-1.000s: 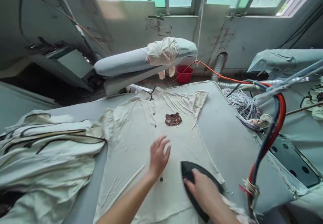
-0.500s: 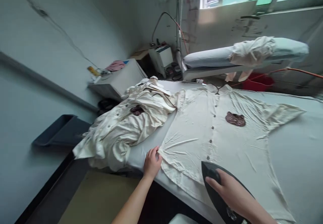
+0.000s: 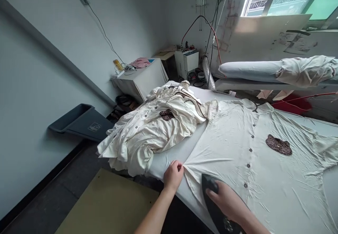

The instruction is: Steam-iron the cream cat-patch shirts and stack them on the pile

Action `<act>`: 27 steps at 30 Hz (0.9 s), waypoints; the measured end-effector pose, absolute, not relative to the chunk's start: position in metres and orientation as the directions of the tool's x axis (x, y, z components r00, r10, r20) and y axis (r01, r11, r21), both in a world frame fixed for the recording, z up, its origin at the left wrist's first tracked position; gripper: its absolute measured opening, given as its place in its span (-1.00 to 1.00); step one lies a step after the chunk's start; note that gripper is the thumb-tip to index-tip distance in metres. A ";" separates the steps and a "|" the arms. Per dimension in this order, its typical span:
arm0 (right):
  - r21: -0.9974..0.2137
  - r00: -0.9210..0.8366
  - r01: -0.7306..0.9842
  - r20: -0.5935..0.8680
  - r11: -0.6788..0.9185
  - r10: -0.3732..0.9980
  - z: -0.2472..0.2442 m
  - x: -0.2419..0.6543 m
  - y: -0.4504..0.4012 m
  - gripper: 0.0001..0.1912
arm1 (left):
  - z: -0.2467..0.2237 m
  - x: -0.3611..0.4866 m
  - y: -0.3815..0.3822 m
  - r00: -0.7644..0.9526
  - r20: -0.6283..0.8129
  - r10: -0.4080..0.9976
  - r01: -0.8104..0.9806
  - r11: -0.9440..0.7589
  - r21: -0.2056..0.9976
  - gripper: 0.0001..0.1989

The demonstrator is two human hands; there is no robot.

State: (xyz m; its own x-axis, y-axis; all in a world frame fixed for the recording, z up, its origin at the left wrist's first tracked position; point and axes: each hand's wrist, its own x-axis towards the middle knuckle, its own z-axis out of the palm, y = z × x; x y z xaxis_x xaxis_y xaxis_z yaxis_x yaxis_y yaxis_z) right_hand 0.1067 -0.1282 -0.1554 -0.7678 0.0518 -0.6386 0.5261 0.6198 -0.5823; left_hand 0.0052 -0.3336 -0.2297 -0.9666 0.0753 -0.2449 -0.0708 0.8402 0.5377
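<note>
A cream button-front shirt (image 3: 227, 146) lies spread on the pale padded ironing table (image 3: 171, 156), with a dark brown animal-shaped patch (image 3: 279, 145) on its front. My left hand (image 3: 173, 175) pinches the shirt's side edge near the hem, and creases fan out from that grip. In my right hand (image 3: 227, 198) is a dark iron (image 3: 211, 206), its tip pointing away from me over the lower part of the shirt, close to the hem. The rear of the iron is partly covered by my hand and cut off by the frame.
A heap of similar cream shirts (image 3: 155, 128) lies at the table's left end. Beyond stands a padded sleeve board (image 3: 250, 70) draped with cloth. A grey bin (image 3: 87, 121), a covered side table (image 3: 148, 79) and a tan board (image 3: 111, 206) are at the left.
The view has swung left, so the scene sits further right. My left hand now pulls the shirt edge taut into creases. The iron has moved left across the hem, closer to my left hand.
</note>
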 end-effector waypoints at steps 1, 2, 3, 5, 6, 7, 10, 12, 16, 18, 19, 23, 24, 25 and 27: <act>-0.569 -0.775 0.506 -0.630 0.648 0.052 -0.155 0.087 -0.145 -0.71 | -0.229 0.005 -0.337 -0.962 -0.263 0.078 -0.075 0.847 0.526 -0.90; -0.558 -0.786 0.482 -0.616 0.676 0.052 -0.156 0.068 -0.161 -0.72 | -0.227 0.003 -0.341 -0.953 -0.293 0.082 -0.086 0.850 0.520 -0.90; -0.549 -0.801 0.452 -0.596 0.703 0.049 -0.157 0.053 -0.175 -0.70 | -0.224 -0.001 -0.345 -0.941 -0.328 0.081 -0.107 0.849 0.517 -0.89; -0.530 -0.828 0.398 -0.559 0.748 0.044 -0.157 0.030 -0.197 -0.65 | -0.216 -0.020 -0.347 -0.919 -0.384 0.086 -0.147 0.829 0.539 -0.84; -0.527 -0.836 0.373 -0.548 0.764 0.030 -0.156 0.023 -0.203 -0.64 | -0.211 -0.036 -0.342 -0.907 -0.405 0.116 -0.145 0.816 0.560 -0.80; -0.524 -0.828 0.351 -0.561 0.776 -0.004 -0.154 0.020 -0.205 -0.64 | -0.206 -0.055 -0.332 -0.891 -0.421 0.170 -0.120 0.806 0.579 -0.78; -0.485 -0.689 0.364 -0.714 0.796 -0.120 -0.145 0.019 -0.197 -0.60 | -0.193 -0.123 -0.267 -0.799 -0.459 0.388 0.037 0.795 0.606 -0.76; -0.437 -0.632 0.416 -0.770 0.797 -0.091 -0.142 0.017 -0.185 -0.56 | -0.190 -0.167 -0.206 -0.765 -0.473 0.437 0.101 0.807 0.582 -0.75; -0.436 -0.790 0.471 -0.595 0.767 0.147 -0.144 -0.025 -0.151 -0.64 | -0.193 -0.234 -0.123 -0.802 -0.439 0.405 0.132 0.837 0.531 -0.76; -0.436 -0.831 0.466 -0.514 0.770 0.212 -0.146 -0.064 -0.114 -0.67 | -0.197 -0.254 -0.119 -0.811 -0.413 0.415 0.163 0.837 0.522 -0.82; -0.427 -0.835 0.482 -0.489 0.765 0.253 -0.146 -0.084 -0.088 -0.67 | -0.200 -0.261 -0.124 -0.812 -0.402 0.424 0.179 0.836 0.520 -0.84; -0.372 -0.718 0.680 -0.511 0.632 0.472 -0.132 -0.140 0.057 -0.60 | -0.214 -0.264 -0.149 -0.829 -0.349 0.438 0.237 0.839 0.491 -0.84; -0.356 -0.672 0.727 -0.540 0.587 0.507 -0.128 -0.141 0.092 -0.56 | -0.218 -0.263 -0.152 -0.841 -0.316 0.440 0.262 0.841 0.473 -0.84; -0.342 -0.631 0.763 -0.576 0.549 0.519 -0.124 -0.135 0.120 -0.53 | -0.221 -0.261 -0.153 -0.851 -0.279 0.445 0.292 0.842 0.454 -0.84; -0.326 -0.562 0.810 -0.667 0.487 0.489 -0.121 -0.104 0.147 -0.54 | -0.225 -0.258 -0.150 -0.862 -0.216 0.459 0.343 0.842 0.417 -0.85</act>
